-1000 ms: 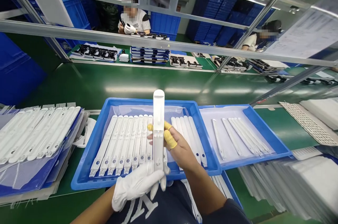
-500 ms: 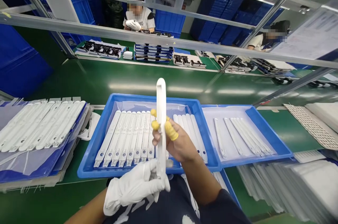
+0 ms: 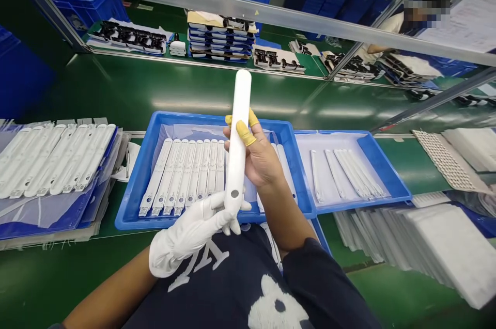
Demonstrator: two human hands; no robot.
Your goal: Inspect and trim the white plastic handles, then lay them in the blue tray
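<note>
A long white plastic strip-shaped housing with a rounded top and a dark round hole near its lower end is held up in front of me, its smooth face toward me. My left hand, in a white glove, is closed on the lower end. Yellow finger cots cover fingertips of my right hand, which grips the housing around its middle, thumb on the face. Behind it a blue tray holds a row of similar white housings; my right hand and the held piece hide part of that row.
A second blue tray with several thin white strips adjoins on the right. Stacked layers of white housings lie at left. White foam sheets stand at lower right. A metal rail crosses ahead; two people work beyond it.
The housing has turned from edge-on to show its smooth broad face and hole. Both hands keep hold of it. My view has tilted downward.
</note>
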